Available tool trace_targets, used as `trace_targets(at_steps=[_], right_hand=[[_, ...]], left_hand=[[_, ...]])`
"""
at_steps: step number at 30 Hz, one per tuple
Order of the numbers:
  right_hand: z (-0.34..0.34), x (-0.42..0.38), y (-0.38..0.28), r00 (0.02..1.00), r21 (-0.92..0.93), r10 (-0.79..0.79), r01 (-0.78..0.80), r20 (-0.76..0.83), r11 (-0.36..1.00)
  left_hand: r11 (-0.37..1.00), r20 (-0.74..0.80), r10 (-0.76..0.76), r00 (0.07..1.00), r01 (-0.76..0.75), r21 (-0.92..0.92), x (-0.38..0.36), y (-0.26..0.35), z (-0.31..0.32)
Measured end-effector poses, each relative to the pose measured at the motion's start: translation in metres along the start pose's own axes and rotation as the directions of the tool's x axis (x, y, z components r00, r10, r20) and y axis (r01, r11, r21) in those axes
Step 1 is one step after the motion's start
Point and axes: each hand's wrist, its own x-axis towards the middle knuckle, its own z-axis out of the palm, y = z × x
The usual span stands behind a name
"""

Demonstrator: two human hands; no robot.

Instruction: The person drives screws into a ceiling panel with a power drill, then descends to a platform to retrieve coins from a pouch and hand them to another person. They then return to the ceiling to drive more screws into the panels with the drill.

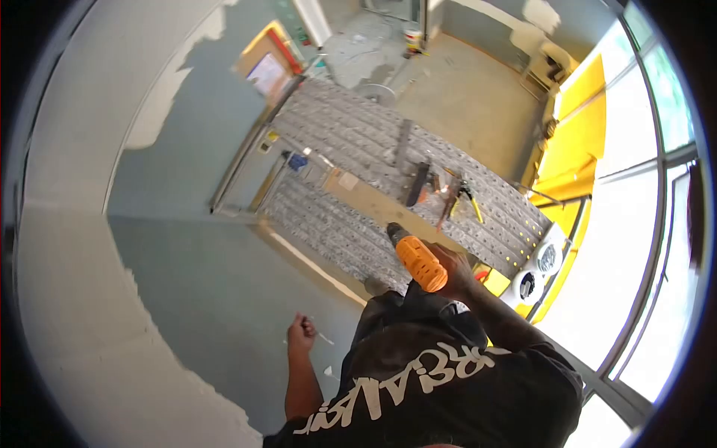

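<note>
My right hand [451, 270] is wrapped round the grip of an orange drill [420, 263], whose dark chuck points away from me, over the platform. On the left, in front of the grey-green wall, my left hand [301, 329] is held with its fingers curled in. Whatever it may hold is too small to make out. Past the drill, on the grey metal platform [328, 213], lie yellow-handled snips [469, 200] and a long black tool [419, 184]. A wooden board [364, 200] runs along the platform between its metal planks.
Two white buckets [549, 257] stand at the platform's right end, beside yellow panels [579, 153] and tall windows [635, 201]. A blue item [297, 161] lies near the left rail [246, 160]. Beyond and below the platform, another bucket [411, 37] stands on the floor.
</note>
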Motion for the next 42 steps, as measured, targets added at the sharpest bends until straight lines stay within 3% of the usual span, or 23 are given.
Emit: trace_targets(at_steps=[2, 4, 6, 8, 10, 13, 16, 20, 23, 27, 30, 31, 32, 34, 35, 36, 37, 39, 40, 41, 42], right_hand=[[-0.003, -0.012, 0.052, 0.982, -0.112, 0.182, -0.186, -0.047, 0.976], [-0.006, -0.024, 0.122, 0.937, -0.163, 0.335, -0.348, -0.103, 0.923], [-0.005, -0.033, 0.194, 0.859, -0.251, 0.484, -0.511, -0.165, 0.822], [-0.001, -0.045, 0.269, 0.829, -0.341, 0.492, -0.558, -0.266, 0.756], [-0.001, -0.053, 0.338, 0.812, -0.434, 0.471, -0.583, -0.346, 0.687], [-0.004, -0.072, 0.424, 0.77, -0.468, 0.494, -0.638, -0.404, 0.611], [-0.004, -0.087, 0.476, 0.738, -0.466, 0.514, -0.674, -0.436, 0.573], [-0.005, -0.106, 0.508, 0.741, -0.432, 0.52, -0.671, -0.425, 0.603], [-0.003, -0.116, 0.524, 0.764, -0.393, 0.525, -0.644, -0.375, 0.657], [0.008, -0.128, 0.547, 0.801, -0.31, 0.515, -0.595, -0.304, 0.742], [-0.019, -0.133, 0.558, 0.83, -0.242, 0.542, -0.557, -0.13, 0.795], [-0.035, -0.132, 0.562, 0.834, -0.399, 0.549, -0.525, -0.063, 0.752], [-0.044, -0.133, 0.575, 0.805, -0.397, 0.583, -0.573, -0.109, 0.717], [-0.076, -0.116, 0.585, 0.716, -0.311, 0.604, -0.697, -0.351, 0.646], [-0.075, -0.123, 0.616, 0.655, -0.292, 0.564, -0.743, -0.503, 0.603], [-0.085, -0.11, 0.619, 0.472, -0.182, 0.636, -0.866, -0.611, 0.467], [-0.09, -0.117, 0.641, 0.437, -0.202, 0.625, -0.888, -0.647, 0.413], [-0.064, -0.125, 0.697, 0.226, 0.148, 0.825, -0.926, -0.518, 0.347], [-0.028, -0.141, 0.745, 0.378, -0.278, 0.647, -0.926, -0.662, 0.256], [-0.065, -0.107, 0.683, 0.234, -0.116, 0.768, -0.972, -0.596, 0.206], [-0.072, -0.096, 0.672, 0.175, 0.003, 0.777, -0.975, -0.604, 0.221]], left_hand=[[0.947, 0.087, -0.235, 0.968, 0.208, 0.244, 0.057, -0.029, 0.023], [0.827, 0.173, -0.317, 0.933, 0.183, 0.532, 0.082, -0.051, 0.085], [0.749, 0.292, -0.344, 0.892, 0.073, 0.659, 0.099, -0.069, 0.169], [0.611, 0.343, -0.304, 0.889, -0.095, 0.786, 0.124, -0.09, 0.246], [0.537, 0.511, -0.313, 0.801, -0.295, 0.79, 0.136, -0.107, 0.32], [0.488, 0.476, -0.31, 0.823, -0.292, 0.823, 0.146, -0.143, 0.4], [0.557, 0.469, -0.362, 0.805, -0.217, 0.802, 0.154, -0.175, 0.434], [0.437, 0.315, -0.405, 0.859, -0.121, 0.891, 0.163, -0.213, 0.432], [0.417, 0.217, -0.459, 0.862, -0.007, 0.909, 0.165, -0.231, 0.43], [0.408, 0.183, -0.465, 0.866, 0.026, 0.913, 0.183, -0.24, 0.437], [0.339, 0.225, -0.337, 0.914, -0.105, 0.935, 0.189, -0.244, 0.459], [0.29, 0.249, -0.33, 0.91, -0.153, 0.945, 0.19, -0.243, 0.473], [0.249, 0.287, -0.31, 0.906, -0.213, 0.945, 0.194, -0.241, 0.488], [0.354, 0.364, -0.248, 0.898, -0.266, 0.897, 0.215, -0.245, 0.502], [0.326, 0.387, -0.217, 0.896, -0.307, 0.894, 0.22, -0.242, 0.512], [0.289, 0.412, -0.198, 0.89, -0.348, 0.892, 0.222, -0.24, 0.525], [0.24, 0.439, -0.209, 0.874, -0.389, 0.889, 0.222, -0.242, 0.537], [0.324, 0.458, -0.275, 0.846, -0.367, 0.872, 0.224, -0.248, 0.56], [0.301, 0.474, -0.273, 0.837, -0.393, 0.869, 0.228, -0.255, 0.569], [0.281, 0.492, -0.263, 0.83, -0.422, 0.862, 0.231, -0.266, 0.578], [0.309, 0.461, -0.269, 0.846, -0.378, 0.873, 0.226, -0.283, 0.593]])
